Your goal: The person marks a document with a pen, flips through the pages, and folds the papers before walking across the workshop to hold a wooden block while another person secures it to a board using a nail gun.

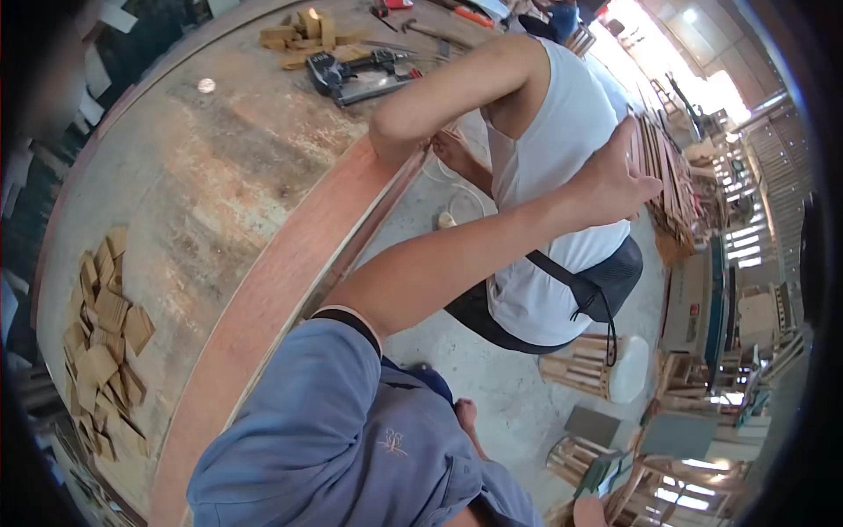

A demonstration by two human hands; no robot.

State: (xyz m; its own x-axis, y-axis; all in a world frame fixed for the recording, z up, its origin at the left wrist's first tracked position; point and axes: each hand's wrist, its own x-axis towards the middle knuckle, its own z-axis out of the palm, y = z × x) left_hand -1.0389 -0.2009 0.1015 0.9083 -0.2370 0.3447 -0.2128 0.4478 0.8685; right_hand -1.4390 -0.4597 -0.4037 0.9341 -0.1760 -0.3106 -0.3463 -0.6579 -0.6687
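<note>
Fingers (630,140) of our left hand (615,180) are loosely spread and open, gripping nothing, and the thumb points off to the side. The hand lies at the far edge of a co-worker's white shirt (553,132), on the back. We cannot tell whether the palm presses the cloth or hangs just over it. Our bare forearm runs back from there to our blue sleeve (325,386). Our right hand does not show.

The co-worker bends over the worktop (202,193), one bent arm (439,97) leaning at its reddish-brown edge strip (281,281), with a black waist bag (606,281) slung low on the back. Just beyond our fingers lies a stack of wooden slats (672,189).

On the worktop a dark power tool (360,75) lies beside a small heap of wood offcuts (307,37). Flat wooden squares (105,351) are piled well apart from it. Slatted wooden stools (584,369) stand on the concrete floor (509,404).
</note>
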